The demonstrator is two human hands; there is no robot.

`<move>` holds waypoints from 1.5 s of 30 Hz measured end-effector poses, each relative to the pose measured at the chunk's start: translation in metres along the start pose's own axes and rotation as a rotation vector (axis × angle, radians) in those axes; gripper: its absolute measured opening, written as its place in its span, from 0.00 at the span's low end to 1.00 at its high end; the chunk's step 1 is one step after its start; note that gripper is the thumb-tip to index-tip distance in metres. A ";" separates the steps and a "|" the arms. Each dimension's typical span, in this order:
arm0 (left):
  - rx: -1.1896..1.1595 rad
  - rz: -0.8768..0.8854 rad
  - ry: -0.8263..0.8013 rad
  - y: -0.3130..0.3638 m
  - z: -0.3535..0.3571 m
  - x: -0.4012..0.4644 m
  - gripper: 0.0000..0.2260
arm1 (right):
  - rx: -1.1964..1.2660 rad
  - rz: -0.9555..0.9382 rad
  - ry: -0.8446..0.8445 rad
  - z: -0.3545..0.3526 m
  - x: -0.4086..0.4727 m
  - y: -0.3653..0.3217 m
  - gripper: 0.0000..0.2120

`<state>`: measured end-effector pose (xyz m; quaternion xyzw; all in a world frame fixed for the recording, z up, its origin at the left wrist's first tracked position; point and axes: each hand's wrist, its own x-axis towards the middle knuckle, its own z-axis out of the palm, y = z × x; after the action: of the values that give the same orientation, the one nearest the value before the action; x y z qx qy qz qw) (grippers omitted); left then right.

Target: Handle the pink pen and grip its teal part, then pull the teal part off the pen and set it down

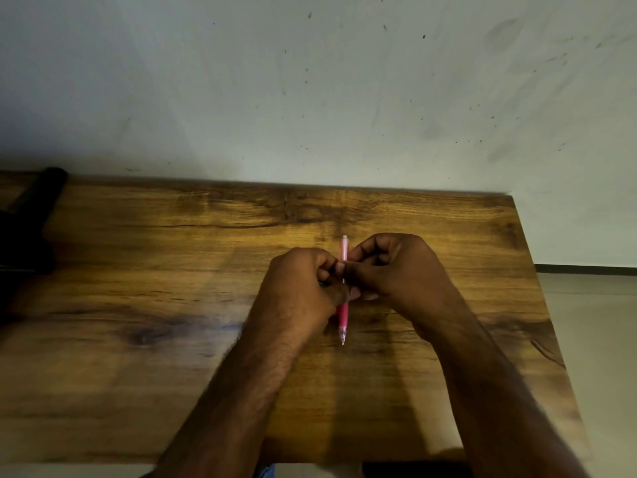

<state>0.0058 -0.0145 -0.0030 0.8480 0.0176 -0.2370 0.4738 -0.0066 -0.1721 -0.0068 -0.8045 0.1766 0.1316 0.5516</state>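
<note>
I have the pink pen (343, 315) pinched between both hands over the middle of the bench (138, 270), tip toward me. My left hand (303, 288) and right hand (396, 267) curl round its barrel mid-length. I judge the next move needs a steady twist or pull.

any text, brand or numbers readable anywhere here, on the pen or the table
None can be read. The pink pen held between the left hand and right hand shows no legible print; the wooden table, the wall and the dark object bear no writing.
</note>
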 end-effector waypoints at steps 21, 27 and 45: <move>0.164 -0.098 0.206 -0.015 -0.010 0.010 0.09 | -0.367 -0.009 0.207 0.011 0.005 0.009 0.09; 0.371 -0.121 0.287 -0.012 0.001 0.006 0.14 | -0.246 -0.060 0.314 0.000 0.005 0.006 0.11; 0.339 0.207 0.359 0.005 -0.005 0.000 0.12 | 0.410 -0.076 0.065 0.001 0.001 -0.003 0.04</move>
<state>0.0088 -0.0133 0.0028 0.9410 -0.0256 -0.0327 0.3359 -0.0046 -0.1703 -0.0050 -0.6853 0.1870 0.0458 0.7023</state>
